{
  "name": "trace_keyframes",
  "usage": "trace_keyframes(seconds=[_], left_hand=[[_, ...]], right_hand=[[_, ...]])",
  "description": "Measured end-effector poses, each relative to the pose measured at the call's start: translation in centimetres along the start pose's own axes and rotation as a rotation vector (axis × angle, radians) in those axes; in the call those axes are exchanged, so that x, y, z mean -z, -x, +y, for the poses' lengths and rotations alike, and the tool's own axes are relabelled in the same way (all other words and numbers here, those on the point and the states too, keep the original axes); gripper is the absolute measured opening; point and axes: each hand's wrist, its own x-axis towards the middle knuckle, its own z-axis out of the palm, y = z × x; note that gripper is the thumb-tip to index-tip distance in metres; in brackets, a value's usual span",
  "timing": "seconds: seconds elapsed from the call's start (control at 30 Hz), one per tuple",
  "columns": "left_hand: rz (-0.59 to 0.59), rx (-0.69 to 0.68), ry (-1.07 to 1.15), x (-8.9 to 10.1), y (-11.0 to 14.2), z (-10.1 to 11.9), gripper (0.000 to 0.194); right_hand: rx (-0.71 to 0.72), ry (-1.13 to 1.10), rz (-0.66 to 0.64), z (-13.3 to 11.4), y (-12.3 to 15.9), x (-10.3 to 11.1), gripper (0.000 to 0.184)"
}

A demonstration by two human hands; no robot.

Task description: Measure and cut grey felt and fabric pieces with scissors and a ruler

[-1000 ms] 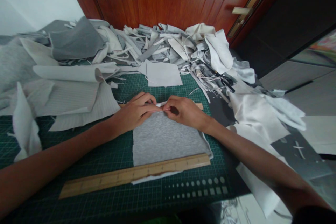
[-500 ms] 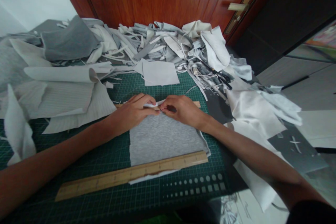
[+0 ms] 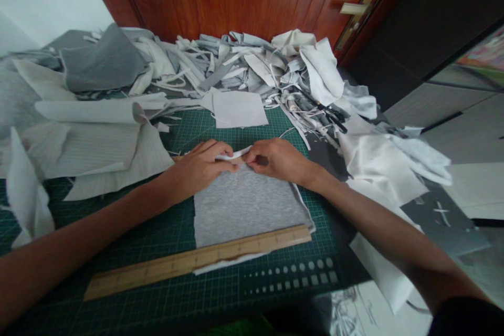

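The person's left hand [image 3: 199, 166] is half closed, its fingers curling inward to pinch a narrow white fabric strip [image 3: 233, 155] at the far edge of a grey jersey square [image 3: 246, 210], while the right hand [image 3: 275, 160] is gripping the same strip from the other side, the two hands nearly touching. The grey square is lying on a green cutting mat [image 3: 187, 134], with a wooden ruler [image 3: 197, 262] resting along its near edge. Heaped fabric scraps [image 3: 236, 60] and black-handled scissors [image 3: 326, 111] are sitting beyond, on the far side.
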Motion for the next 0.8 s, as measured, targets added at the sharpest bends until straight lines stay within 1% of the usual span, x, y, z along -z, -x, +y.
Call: trace_keyframes(seconds=[0.1,0.27,0.4,0.53,0.7,0.8], left_hand=[[0.011,-0.017,-0.007,0.0,0.0,0.0,0.027],[0.022,-0.004,0.015,0.0,0.0,0.1,0.025],[0.035,-0.028,0.002,0.0,0.0,0.0,0.026],[0.017,-0.005,0.022,-0.2,0.1,-0.1,0.025],[0.02,0.006,0.02,-0.2,0.1,-0.1,0.025],[0.016,-0.009,0.021,0.0,0.0,0.0,0.026]], right_hand=[[0.013,0.017,-0.026,0.2,0.0,0.4,0.012],[0.024,0.039,-0.045,0.4,0.2,1.0,0.011],[0.03,0.039,-0.049,0.6,0.2,1.1,0.01],[0.027,0.028,-0.048,0.7,0.2,1.0,0.01],[0.04,-0.067,-0.025,1.3,0.3,1.3,0.008],[0.051,-0.126,-0.039,1.9,0.6,1.8,0.009]])
